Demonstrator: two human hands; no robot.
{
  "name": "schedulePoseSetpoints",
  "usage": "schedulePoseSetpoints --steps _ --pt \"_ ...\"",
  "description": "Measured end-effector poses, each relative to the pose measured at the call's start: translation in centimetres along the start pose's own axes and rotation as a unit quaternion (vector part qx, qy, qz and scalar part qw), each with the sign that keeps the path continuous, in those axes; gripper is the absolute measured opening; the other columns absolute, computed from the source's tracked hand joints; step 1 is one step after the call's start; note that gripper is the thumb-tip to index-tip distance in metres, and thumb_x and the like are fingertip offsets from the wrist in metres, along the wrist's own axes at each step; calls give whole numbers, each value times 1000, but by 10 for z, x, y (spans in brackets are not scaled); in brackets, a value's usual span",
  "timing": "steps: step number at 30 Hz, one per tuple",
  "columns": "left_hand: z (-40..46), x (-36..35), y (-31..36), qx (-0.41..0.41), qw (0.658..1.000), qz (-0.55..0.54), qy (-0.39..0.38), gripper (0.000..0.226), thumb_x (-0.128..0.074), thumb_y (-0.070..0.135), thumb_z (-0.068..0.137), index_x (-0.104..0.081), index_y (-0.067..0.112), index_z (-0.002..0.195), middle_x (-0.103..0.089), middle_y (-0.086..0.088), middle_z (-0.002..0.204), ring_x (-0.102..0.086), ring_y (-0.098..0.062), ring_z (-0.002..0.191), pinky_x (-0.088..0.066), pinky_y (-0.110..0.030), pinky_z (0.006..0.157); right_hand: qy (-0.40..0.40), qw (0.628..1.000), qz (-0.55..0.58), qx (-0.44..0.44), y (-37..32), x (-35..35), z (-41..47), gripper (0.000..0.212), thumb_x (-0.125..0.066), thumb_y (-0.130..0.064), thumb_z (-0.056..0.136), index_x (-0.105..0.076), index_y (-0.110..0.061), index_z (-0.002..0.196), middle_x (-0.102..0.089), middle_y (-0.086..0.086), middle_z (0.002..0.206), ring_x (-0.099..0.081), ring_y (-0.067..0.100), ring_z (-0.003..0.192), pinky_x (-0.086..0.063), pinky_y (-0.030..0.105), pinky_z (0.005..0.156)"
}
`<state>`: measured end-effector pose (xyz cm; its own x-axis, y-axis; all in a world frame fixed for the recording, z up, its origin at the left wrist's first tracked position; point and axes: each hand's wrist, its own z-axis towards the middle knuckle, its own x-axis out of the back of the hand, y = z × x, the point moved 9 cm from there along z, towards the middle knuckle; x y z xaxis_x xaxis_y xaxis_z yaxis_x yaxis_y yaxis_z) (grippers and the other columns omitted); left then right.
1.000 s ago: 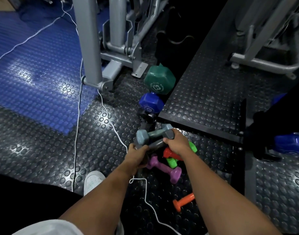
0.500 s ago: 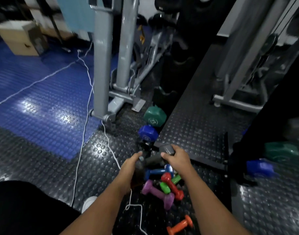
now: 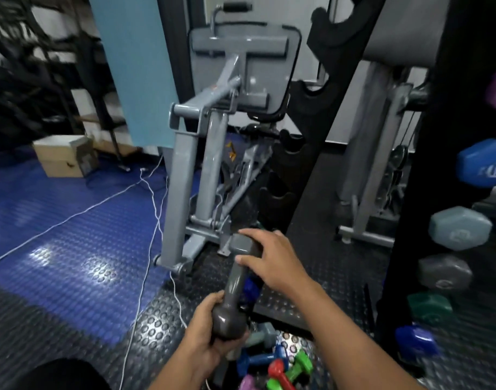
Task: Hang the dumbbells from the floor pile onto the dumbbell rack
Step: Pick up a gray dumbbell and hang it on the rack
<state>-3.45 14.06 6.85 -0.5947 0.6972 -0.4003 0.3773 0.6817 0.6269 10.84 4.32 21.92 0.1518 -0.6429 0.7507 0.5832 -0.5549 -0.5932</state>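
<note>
I hold a dark grey dumbbell (image 3: 235,280) with both hands, lifted above the floor and tilted away from me. My left hand (image 3: 210,342) grips its near head from below. My right hand (image 3: 272,260) grips its far head from the right. Under it lies the floor pile (image 3: 277,364) of small blue, red, green, purple and grey dumbbells. The black dumbbell rack (image 3: 409,192) stands at the right, with several blue, grey, green and purple dumbbells hanging on it.
A grey exercise machine (image 3: 201,170) stands straight ahead, with a white cable (image 3: 151,209) trailing over the blue studded floor. A cardboard box (image 3: 64,156) sits far left. A raised black mat (image 3: 319,294) lies between the pile and the rack.
Both hands have lifted the dark grey dumbbell out of the pile and raised it. My view has tilted up, bringing the rack at the right into sight.
</note>
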Motion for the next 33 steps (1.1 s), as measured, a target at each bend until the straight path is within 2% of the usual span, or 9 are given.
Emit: schedulePoseSetpoints --steps 3,5,10,12,15,19,27,31,33 --pt "0 -15 19 -5 998 -60 10 21 -63 30 93 -64 9 96 -68 -18 71 -63 -34 72 -62 -47 57 41 996 73 28 -19 25 20 48 -86 -50 80 -74 -32 123 -74 -13 111 -65 6 102 -52 24 90" --pt "0 -27 38 -15 996 -82 14 20 -62 30 95 -61 11 92 -67 -17 72 -62 -33 73 -62 -45 56 148 972 181 5 -4 52 21 24 -84 -39 87 -79 -29 107 -76 -13 94 -69 3 88 -53 18 78" --pt "9 -54 70 -37 988 -148 18 20 -64 29 93 -60 9 97 -62 -18 98 -60 -32 91 -58 -47 70 418 804 386 -173 105 85 -14 10 -66 -33 98 -75 -29 98 -77 -4 96 -71 14 91 -59 46 87" --pt "22 -62 83 -48 987 -153 30 19 -63 28 95 -59 10 97 -60 -19 104 -60 -33 94 -58 -48 73 410 779 416 -226 129 72 -10 10 -62 -37 100 -71 -32 102 -74 -7 102 -69 15 100 -58 44 89" --pt "45 -78 107 -58 991 -117 35 18 -60 30 96 -56 13 99 -59 -17 109 -59 -32 94 -56 -49 69 314 824 407 -238 131 47 20 24 -52 -45 108 -64 -33 125 -65 -19 117 -62 13 118 -46 29 91" --pt "64 -103 125 -62 995 -60 42 23 -61 32 94 -58 15 109 -61 -16 116 -60 -33 99 -57 -50 68 200 854 432 -211 122 10 56 54 -29 -56 111 -37 -37 161 -44 -10 161 -40 13 147 -32 28 110" --pt "76 -112 148 -143 981 7 129 54 -72 40 81 -58 17 129 -61 -16 126 -64 -44 106 -63 -62 71 187 820 503 -198 131 -11 77 82 -28 -93 82 -30 -58 156 -37 -15 167 -36 11 153 -29 49 127" --pt "63 -122 153 -231 958 49 162 50 -71 47 84 -62 16 122 -67 -12 115 -68 -39 97 -64 -63 71 211 800 529 -188 127 -11 77 79 -31 -87 87 -31 -53 158 -37 -13 168 -37 11 152 -30 47 127" --pt "58 -125 167 -288 916 189 208 62 -64 63 77 -65 19 120 -70 -10 115 -70 -36 95 -65 -58 77 216 797 531 -188 125 -10 78 68 -29 -75 99 -28 -49 162 -35 -10 169 -35 12 153 -30 46 127"
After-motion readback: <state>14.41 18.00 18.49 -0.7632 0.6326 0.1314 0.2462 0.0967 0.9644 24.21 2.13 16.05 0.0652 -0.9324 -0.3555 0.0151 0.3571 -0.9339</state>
